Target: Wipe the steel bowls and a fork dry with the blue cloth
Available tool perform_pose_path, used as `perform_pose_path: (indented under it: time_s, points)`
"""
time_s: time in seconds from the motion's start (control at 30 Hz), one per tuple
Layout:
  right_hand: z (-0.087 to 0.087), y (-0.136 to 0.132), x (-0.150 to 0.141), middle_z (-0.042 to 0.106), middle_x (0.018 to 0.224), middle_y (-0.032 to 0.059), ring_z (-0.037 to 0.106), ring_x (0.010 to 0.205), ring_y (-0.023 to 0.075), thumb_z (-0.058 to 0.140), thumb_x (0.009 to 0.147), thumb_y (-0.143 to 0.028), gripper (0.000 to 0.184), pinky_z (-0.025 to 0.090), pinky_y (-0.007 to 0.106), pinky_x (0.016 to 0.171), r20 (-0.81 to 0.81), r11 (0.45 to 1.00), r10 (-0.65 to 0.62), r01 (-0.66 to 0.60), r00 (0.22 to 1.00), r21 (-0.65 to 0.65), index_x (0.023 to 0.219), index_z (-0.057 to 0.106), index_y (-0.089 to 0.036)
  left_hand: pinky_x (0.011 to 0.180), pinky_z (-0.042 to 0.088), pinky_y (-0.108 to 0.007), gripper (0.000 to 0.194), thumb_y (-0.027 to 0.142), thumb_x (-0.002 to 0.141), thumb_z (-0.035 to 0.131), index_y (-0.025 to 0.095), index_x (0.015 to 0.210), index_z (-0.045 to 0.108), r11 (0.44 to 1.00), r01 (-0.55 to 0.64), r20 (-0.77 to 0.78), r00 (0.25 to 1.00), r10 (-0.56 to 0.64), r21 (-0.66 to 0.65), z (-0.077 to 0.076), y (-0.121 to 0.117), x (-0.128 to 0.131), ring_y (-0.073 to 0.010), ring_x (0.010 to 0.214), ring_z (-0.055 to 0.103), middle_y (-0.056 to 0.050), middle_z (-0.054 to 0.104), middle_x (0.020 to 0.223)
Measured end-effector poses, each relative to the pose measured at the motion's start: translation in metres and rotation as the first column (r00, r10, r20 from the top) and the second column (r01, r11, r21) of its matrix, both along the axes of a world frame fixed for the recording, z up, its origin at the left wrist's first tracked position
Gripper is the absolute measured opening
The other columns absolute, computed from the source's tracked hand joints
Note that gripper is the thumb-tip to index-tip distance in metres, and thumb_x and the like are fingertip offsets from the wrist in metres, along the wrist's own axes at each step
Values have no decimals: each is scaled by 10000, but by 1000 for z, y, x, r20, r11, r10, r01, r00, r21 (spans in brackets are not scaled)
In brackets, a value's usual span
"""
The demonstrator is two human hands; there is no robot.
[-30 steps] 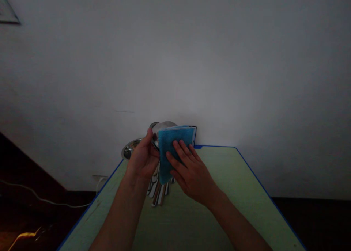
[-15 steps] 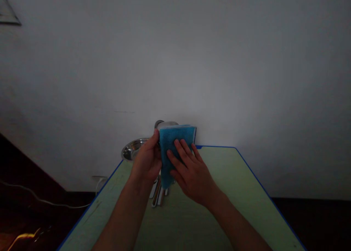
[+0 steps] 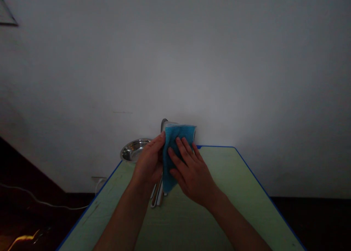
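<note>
My left hand [image 3: 149,161] pinches the edge of the blue cloth [image 3: 171,163] above the tabletop [image 3: 219,185]; what it grips behind is hidden. I keep that hold steady — my right hand [image 3: 193,172], ungripping, presses best with flat fingers.

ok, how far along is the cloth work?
Done: can't confirm any; the metal bowl sits apart, but nothing shows whether it's been wiped.
In hand: the blue cloth, right hand spread on it, left hand at its edge, a curved rim behind.
Remaining: perhaps the utensils, lying on the table beneath, partly hidden.
</note>
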State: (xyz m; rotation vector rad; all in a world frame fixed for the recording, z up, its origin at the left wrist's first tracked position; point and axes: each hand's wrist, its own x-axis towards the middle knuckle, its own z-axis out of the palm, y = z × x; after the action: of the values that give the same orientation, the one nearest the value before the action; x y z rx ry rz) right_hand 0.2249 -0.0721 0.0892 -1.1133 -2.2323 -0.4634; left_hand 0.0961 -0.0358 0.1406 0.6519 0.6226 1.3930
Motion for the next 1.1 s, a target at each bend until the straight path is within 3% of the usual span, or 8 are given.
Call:
perform_pose_path:
  time_s: [0.33,0.8,1.1]
  points:
    - [2,0,0,172,1535,143,53,1423,265,358,950,-359,509,201,529,1122,-27,1000,-6,5,1000,-14,1419,328,-164,733,569,-265,82,168,758,680,118,785,740,997,59,-92,994,-54,49,-5,-4,1,-228,830,699,-74,745,726]
    - [2,0,1,179,1536,129,54,1425,252,333,957,-330,521,198,518,1130,-53,999,-9,7,999,-34,1445,267,-160,639,547,-222,166,266,700,748,141,809,754,987,132,-230,967,-108,93,-9,-4,-2,-223,827,694,-67,748,736]
    - [-2,2,3,181,1537,125,56,1426,238,314,962,-317,515,213,511,1129,-103,999,-1,-3,995,-39,1447,252,-153,680,532,-241,237,333,698,746,155,853,759,980,153,-323,940,-106,124,-15,-5,-4,-228,835,681,-71,749,762]
